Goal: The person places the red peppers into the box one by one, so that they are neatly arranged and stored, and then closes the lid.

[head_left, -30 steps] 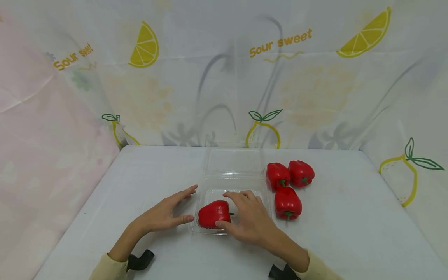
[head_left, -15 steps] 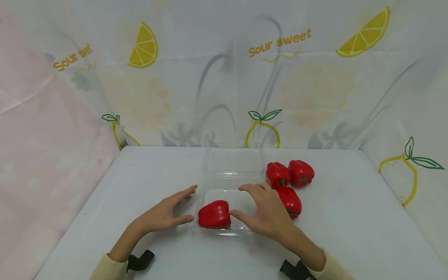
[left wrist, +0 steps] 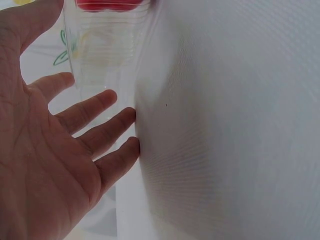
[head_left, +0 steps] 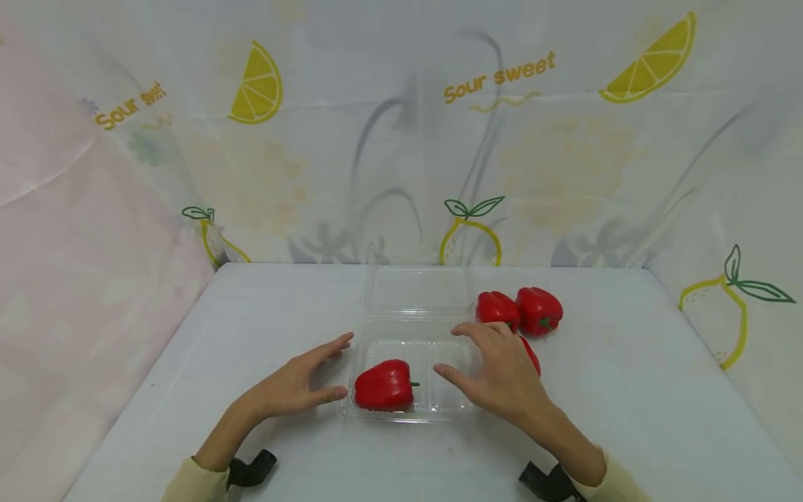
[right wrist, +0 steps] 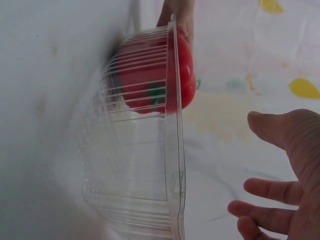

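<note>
A red bell pepper (head_left: 384,385) lies on its side in the front left of a clear plastic clamshell box (head_left: 439,418), its green stem pointing right. The box's lid (head_left: 417,289) is folded back behind it. At the box's left side is my left hand (head_left: 295,383), fingers spread and holding nothing; in the left wrist view its fingers (left wrist: 100,107) are extended beside the clear wall. My right hand (head_left: 502,373) hovers over the box's right side with thumb and fingers apart, holding nothing. It partly hides a red bell pepper (head_left: 532,355) on the table.
Two more red bell peppers (head_left: 498,308) (head_left: 539,311) sit side by side right of the lid. The white table (head_left: 627,390) ends at a patterned cloth backdrop (head_left: 351,139) at the back. Black wrist mounts (head_left: 252,468) sit under both sleeves.
The right hand has let go of the bell pepper in the box and moved right, now partly covering the nearest pepper on the table. My left hand has stayed in place.
</note>
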Demonstrator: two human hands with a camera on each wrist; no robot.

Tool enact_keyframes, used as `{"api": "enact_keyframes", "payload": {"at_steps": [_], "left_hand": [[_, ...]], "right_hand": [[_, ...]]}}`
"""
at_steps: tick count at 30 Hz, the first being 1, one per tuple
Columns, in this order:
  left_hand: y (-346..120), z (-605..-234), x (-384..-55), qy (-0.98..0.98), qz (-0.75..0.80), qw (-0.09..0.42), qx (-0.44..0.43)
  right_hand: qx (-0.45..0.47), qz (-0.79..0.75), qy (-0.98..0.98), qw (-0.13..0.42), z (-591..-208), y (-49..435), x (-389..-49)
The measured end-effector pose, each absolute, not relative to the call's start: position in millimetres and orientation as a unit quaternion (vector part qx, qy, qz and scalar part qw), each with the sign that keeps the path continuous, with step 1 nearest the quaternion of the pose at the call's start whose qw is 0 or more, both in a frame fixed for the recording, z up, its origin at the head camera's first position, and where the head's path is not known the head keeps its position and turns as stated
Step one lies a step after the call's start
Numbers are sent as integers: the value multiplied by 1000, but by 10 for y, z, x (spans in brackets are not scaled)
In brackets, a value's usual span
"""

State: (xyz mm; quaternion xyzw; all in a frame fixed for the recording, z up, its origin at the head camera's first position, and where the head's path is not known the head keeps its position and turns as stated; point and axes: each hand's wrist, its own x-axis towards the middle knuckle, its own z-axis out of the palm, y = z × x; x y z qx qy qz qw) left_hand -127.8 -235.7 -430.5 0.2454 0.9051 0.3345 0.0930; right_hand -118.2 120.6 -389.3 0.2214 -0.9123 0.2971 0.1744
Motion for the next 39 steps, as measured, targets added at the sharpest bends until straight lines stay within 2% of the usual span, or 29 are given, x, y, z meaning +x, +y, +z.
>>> {"api": "enact_keyframes", "payload": {"at_steps": [39], "left_hand": [[-2372,-4327,-1283,910,324,98,239]], "right_hand": [[155,265,-929,208,-4026,1719,-1228]]}}
